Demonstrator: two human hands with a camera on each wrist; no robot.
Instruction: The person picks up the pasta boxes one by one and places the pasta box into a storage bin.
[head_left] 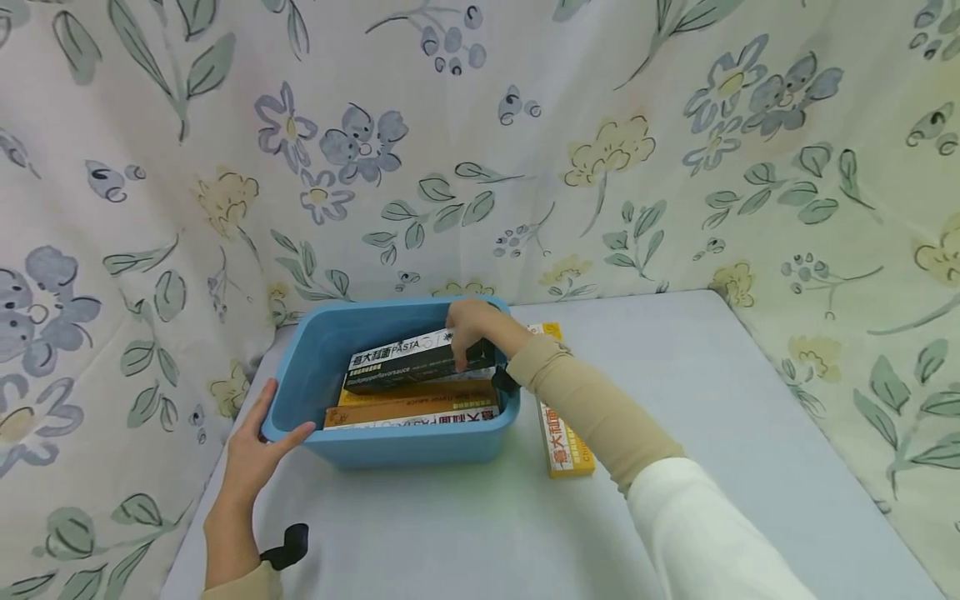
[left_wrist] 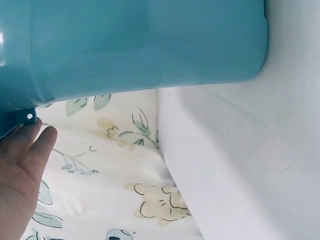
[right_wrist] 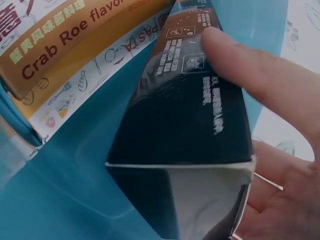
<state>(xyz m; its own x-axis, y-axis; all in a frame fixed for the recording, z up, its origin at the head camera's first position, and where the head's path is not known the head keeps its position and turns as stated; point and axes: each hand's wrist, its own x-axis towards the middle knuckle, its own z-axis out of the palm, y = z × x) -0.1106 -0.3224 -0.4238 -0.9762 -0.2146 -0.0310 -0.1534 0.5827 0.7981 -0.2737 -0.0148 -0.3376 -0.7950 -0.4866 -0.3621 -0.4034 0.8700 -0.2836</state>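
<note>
My right hand (head_left: 476, 323) grips a black pasta box (head_left: 408, 364) by its right end, inside a blue plastic bin (head_left: 405, 450). In the right wrist view the thumb presses one face of this box and the fingers lie on the far side. The box slants over other pasta boxes, among them a brown Crab Roe flavor box (right_wrist: 75, 37). At the bin's front left corner, my left hand (head_left: 251, 462) touches the rim with thumb and fingers spread. The left wrist view shows its straight fingertips against a small tab with a hole (left_wrist: 30, 116) under the rim.
A yellow and white pasta box (head_left: 567, 450) lies on the white table (head_left: 720, 433) right of the bin, partly hidden by the right forearm. A floral curtain (head_left: 465, 125) hangs behind the table and along its sides.
</note>
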